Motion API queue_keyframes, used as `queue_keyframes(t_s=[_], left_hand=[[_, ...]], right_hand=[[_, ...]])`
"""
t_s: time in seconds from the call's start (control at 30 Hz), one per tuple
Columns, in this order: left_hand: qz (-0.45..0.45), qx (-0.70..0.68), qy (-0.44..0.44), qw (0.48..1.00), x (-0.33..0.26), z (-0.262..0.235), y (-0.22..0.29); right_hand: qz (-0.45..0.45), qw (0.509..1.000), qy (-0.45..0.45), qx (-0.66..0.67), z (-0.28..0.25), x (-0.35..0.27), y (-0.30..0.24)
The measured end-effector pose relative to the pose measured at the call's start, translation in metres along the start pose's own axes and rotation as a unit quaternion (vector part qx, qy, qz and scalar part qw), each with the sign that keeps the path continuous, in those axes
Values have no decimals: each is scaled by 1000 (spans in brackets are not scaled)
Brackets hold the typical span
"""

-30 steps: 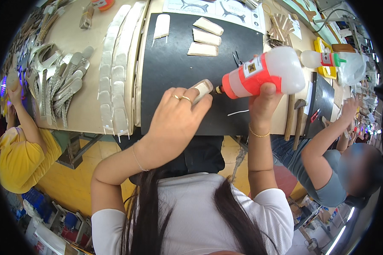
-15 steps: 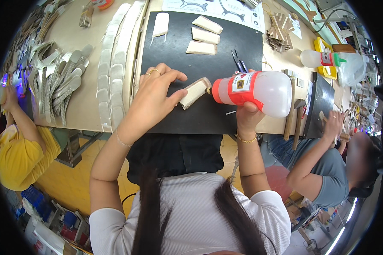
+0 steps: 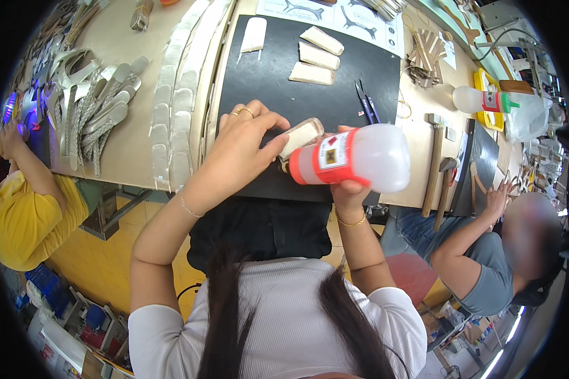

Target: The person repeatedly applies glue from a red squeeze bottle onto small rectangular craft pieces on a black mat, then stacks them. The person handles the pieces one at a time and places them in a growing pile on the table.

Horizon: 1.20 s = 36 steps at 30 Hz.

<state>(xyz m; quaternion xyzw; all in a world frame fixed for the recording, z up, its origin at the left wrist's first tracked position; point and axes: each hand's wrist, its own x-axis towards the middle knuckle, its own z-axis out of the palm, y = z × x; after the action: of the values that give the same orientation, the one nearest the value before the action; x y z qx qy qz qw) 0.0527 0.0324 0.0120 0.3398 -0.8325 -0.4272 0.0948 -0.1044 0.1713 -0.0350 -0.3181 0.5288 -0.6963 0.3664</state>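
My right hand [image 3: 349,194] is wrapped round a translucent squeeze bottle [image 3: 383,158] with red bands, tipped on its side. Its nozzle points left, at the near end of a cream tapered piece [image 3: 301,136] with a brownish edge; the bottle's body partly covers this piece. The piece lies slanted on a black mat [image 3: 253,88]. At its left edge rests my left thumb, while the index finger stays apart from it; my left hand [image 3: 243,142] is open. Three similar cream tapered pieces [image 3: 319,57] lie farther back, and a white piece with two prongs [image 3: 253,35] lies at the far left.
Dark tweezers [image 3: 365,102] lie on the mat's right side. Hammers [image 3: 444,183] and a second squeeze bottle [image 3: 477,99] stand or lie to the right. Silvery strips [image 3: 182,98] and braided straps [image 3: 98,114] cover the left. Co-workers sit on both sides.
The bottle has moved left and nearer to me, its nozzle passing from the piece's right end to its near end. My left hand stays beside the piece. The view has shifted slightly.
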Motion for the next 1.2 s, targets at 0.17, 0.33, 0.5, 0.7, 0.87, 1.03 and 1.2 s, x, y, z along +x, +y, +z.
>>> queue_keyframes(t_s=[0.17, 0.33, 0.5, 0.7, 0.87, 1.03, 1.2], left_hand=[[33, 25, 52, 998, -4, 5, 3], [72, 62, 78, 992, -9, 7, 10], [112, 94, 123, 982, -11, 11, 15], [60, -11, 85, 995, -8, 6, 16], [-113, -307, -11, 945, 18, -15, 6], [-132, -244, -92, 956, 32, -25, 2], [-122, -302, -43, 945, 45, -34, 0]], right_hand=[[-17, 986, 155, 52, -13, 19, -14], [-51, 984, 169, 31, -25, 26, -25], [-71, 983, 169, 25, -29, 30, -26], [-94, 974, 198, 61, -38, 37, -34], [-118, 965, 222, 74, -50, 44, -45], [-133, 959, 241, 64, -56, 44, -48], [-118, 965, 226, 67, -58, 44, -46]])
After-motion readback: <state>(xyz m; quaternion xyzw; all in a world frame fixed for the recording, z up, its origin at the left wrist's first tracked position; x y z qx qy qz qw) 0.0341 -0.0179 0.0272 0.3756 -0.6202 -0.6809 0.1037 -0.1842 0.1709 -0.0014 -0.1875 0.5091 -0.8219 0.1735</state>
